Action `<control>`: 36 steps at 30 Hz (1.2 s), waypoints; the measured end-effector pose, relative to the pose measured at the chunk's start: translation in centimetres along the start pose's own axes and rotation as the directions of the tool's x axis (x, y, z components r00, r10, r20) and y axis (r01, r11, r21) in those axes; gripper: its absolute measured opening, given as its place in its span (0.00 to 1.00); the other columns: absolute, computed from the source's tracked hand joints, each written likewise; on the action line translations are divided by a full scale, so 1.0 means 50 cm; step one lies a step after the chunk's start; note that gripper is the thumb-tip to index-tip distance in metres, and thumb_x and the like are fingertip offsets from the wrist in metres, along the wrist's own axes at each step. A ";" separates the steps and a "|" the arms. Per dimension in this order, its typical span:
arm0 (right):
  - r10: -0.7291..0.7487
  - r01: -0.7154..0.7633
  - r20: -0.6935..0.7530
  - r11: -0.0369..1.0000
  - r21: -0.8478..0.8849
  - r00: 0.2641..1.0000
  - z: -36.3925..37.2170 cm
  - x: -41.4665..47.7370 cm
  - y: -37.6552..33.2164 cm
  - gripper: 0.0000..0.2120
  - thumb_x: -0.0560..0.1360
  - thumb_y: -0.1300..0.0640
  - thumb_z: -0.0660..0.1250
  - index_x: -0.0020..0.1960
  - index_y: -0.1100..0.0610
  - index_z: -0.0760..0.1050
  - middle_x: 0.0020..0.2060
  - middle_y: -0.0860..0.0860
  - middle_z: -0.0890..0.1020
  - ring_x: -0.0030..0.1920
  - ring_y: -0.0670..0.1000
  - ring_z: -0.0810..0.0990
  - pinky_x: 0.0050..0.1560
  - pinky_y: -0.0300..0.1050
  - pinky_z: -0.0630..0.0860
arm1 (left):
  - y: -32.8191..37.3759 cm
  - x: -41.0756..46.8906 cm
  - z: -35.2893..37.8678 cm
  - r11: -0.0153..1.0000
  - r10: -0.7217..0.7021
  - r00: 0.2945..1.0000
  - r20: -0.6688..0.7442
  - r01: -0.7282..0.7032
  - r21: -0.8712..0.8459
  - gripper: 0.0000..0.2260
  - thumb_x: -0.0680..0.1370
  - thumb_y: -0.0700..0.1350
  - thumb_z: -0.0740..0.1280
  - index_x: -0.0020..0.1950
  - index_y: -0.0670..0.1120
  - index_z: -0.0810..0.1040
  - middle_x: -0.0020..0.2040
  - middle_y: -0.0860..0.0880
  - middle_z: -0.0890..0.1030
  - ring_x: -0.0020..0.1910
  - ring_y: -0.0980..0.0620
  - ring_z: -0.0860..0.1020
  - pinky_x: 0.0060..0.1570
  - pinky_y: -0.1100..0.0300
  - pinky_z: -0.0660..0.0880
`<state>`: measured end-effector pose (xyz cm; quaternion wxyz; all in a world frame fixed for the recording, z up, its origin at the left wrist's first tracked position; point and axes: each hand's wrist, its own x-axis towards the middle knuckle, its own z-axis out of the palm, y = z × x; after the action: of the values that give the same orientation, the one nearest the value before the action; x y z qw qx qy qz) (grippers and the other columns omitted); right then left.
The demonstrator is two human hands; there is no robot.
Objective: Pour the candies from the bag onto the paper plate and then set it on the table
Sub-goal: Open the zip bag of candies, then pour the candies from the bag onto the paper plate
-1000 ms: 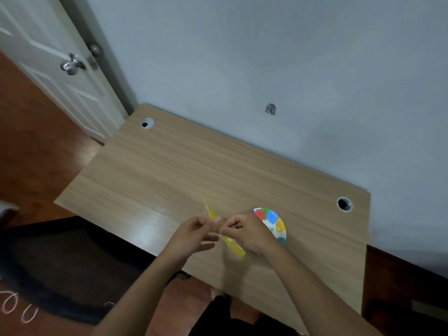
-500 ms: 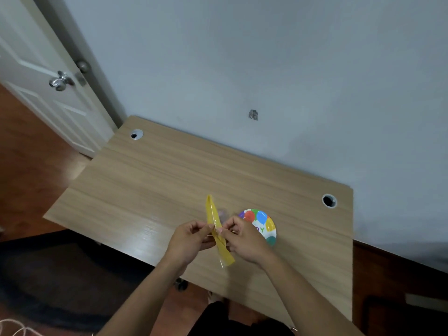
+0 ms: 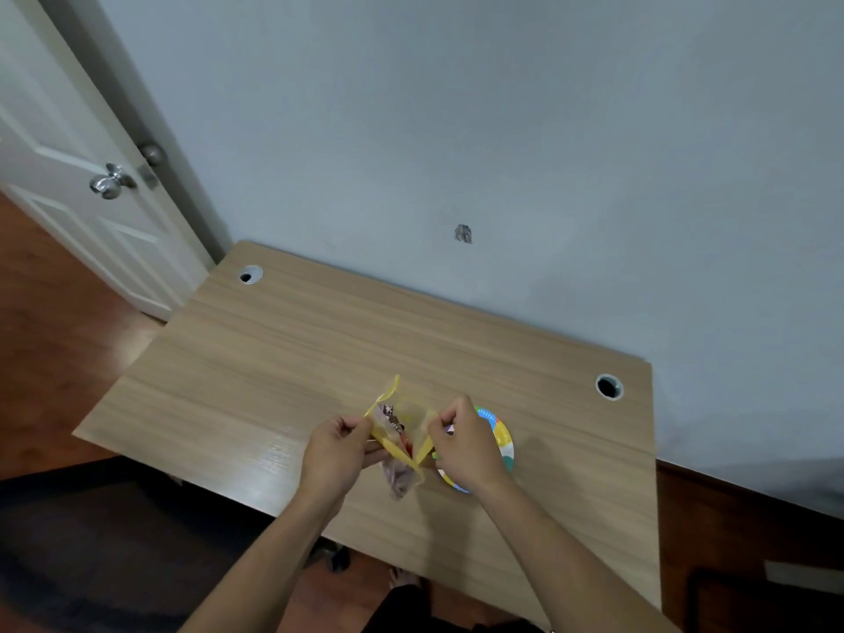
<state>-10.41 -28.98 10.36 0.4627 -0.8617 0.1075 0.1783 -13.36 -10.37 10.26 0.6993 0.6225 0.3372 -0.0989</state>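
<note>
At bottom of frame: two bare forearms rise from the lower edge toward the middle, over the table's near edge.
Left hand (image 3: 337,454): one; its fingers are curled, pinching the left lip of the bag's mouth.
Right hand (image 3: 466,445): one; its fingers are curled, pinching the right lip, pulled apart from the left.
Bag (image 3: 402,443): one, yellow and see-through, held between the hands above the table with its mouth spread open; wrapped candies (image 3: 398,472) show inside, too blurred to count.
Paper plate (image 3: 502,438): one, with coloured spots, flat on the table just right of centre, partly hidden behind the right hand.
Table (image 3: 297,358): one, light wood; bare surface lies left of and beyond the hands, right up to the far edge at the wall.
Cable holes: two, one in the far left corner (image 3: 250,275), one in the far right (image 3: 609,386).
Upper left of frame: one white door (image 3: 68,153) with a metal knob (image 3: 109,182).
</note>
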 end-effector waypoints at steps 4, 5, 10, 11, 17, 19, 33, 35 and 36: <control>-0.028 0.028 0.003 0.996 -0.088 1.000 -0.030 0.016 -0.017 0.07 0.81 0.57 0.66 0.50 0.61 0.74 0.45 0.57 0.83 0.41 0.60 0.89 0.43 0.60 0.87 | 0.025 0.014 -0.037 0.925 0.101 0.995 -0.014 -0.089 0.370 0.07 0.82 0.41 0.70 0.46 0.38 0.81 0.43 0.40 0.89 0.35 0.47 0.90 0.38 0.52 0.88; -0.037 0.037 0.003 0.990 -0.135 0.999 -0.041 0.021 -0.021 0.06 0.81 0.58 0.64 0.50 0.62 0.74 0.45 0.59 0.84 0.41 0.60 0.89 0.44 0.60 0.86 | 0.029 0.020 -0.047 0.873 0.137 0.990 -0.030 -0.106 0.476 0.07 0.81 0.41 0.70 0.45 0.40 0.82 0.42 0.42 0.89 0.34 0.47 0.90 0.39 0.49 0.88; -0.153 0.138 -0.006 0.910 -0.392 0.988 -0.079 0.035 -0.040 0.06 0.79 0.61 0.61 0.52 0.62 0.76 0.46 0.60 0.86 0.48 0.64 0.84 0.51 0.59 0.81 | 0.043 0.035 -0.072 0.717 0.139 0.990 0.011 -0.109 0.688 0.09 0.79 0.44 0.71 0.40 0.48 0.86 0.36 0.51 0.90 0.32 0.51 0.89 0.33 0.58 0.83; -0.170 0.157 0.001 0.906 -0.393 0.985 -0.079 0.034 -0.044 0.06 0.79 0.61 0.61 0.52 0.62 0.76 0.46 0.60 0.86 0.49 0.64 0.83 0.51 0.59 0.81 | 0.044 0.039 -0.072 0.736 0.078 0.995 0.062 -0.099 0.670 0.09 0.81 0.44 0.70 0.42 0.47 0.87 0.37 0.52 0.91 0.34 0.51 0.90 0.33 0.58 0.83; -0.240 0.227 0.005 0.911 -0.344 0.971 -0.078 0.032 -0.047 0.05 0.81 0.58 0.66 0.51 0.60 0.77 0.45 0.55 0.86 0.46 0.60 0.84 0.50 0.58 0.81 | 0.036 0.069 -0.090 0.735 -0.201 0.931 0.305 -0.062 0.676 0.12 0.86 0.46 0.64 0.56 0.44 0.87 0.50 0.51 0.92 0.51 0.46 0.90 0.41 0.59 0.83; -0.270 0.258 0.015 0.902 -0.345 0.963 -0.084 0.034 -0.041 0.05 0.81 0.56 0.68 0.52 0.58 0.78 0.46 0.52 0.87 0.48 0.58 0.84 0.51 0.56 0.81 | 0.012 0.085 -0.088 0.675 -0.129 0.948 0.292 -0.132 0.726 0.11 0.86 0.44 0.64 0.61 0.43 0.85 0.55 0.49 0.91 0.56 0.44 0.88 0.45 0.57 0.82; -0.243 0.238 0.068 0.969 0.065 0.968 -0.165 0.033 0.026 0.10 0.76 0.44 0.76 0.46 0.50 0.82 0.41 0.45 0.89 0.35 0.42 0.82 0.41 0.41 0.78 | -0.024 0.097 0.039 0.578 0.248 0.719 0.649 -0.648 0.497 0.13 0.81 0.42 0.67 0.55 0.58 0.87 0.52 0.51 0.90 0.52 0.46 0.87 0.48 0.49 0.83; -0.173 0.157 0.066 0.967 0.202 0.983 -0.169 0.026 0.035 0.15 0.78 0.38 0.72 0.49 0.50 0.85 0.45 0.47 0.91 0.42 0.43 0.87 0.44 0.37 0.79 | -0.020 0.090 0.051 0.661 0.236 0.729 0.643 -0.605 0.444 0.13 0.82 0.37 0.67 0.56 0.51 0.89 0.53 0.48 0.90 0.53 0.43 0.87 0.51 0.49 0.84; -0.135 0.115 0.059 0.956 0.270 0.989 -0.171 0.023 0.041 0.19 0.79 0.36 0.69 0.50 0.50 0.86 0.47 0.47 0.91 0.45 0.42 0.88 0.46 0.35 0.79 | -0.020 0.087 0.057 0.683 0.249 0.733 0.633 -0.596 0.422 0.13 0.83 0.35 0.67 0.56 0.49 0.89 0.54 0.49 0.90 0.55 0.47 0.87 0.55 0.53 0.83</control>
<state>-8.28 -37.25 12.68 0.5883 -0.7893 0.0578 0.1658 -9.66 -12.01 6.86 0.5316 0.8205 -0.0780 -0.1953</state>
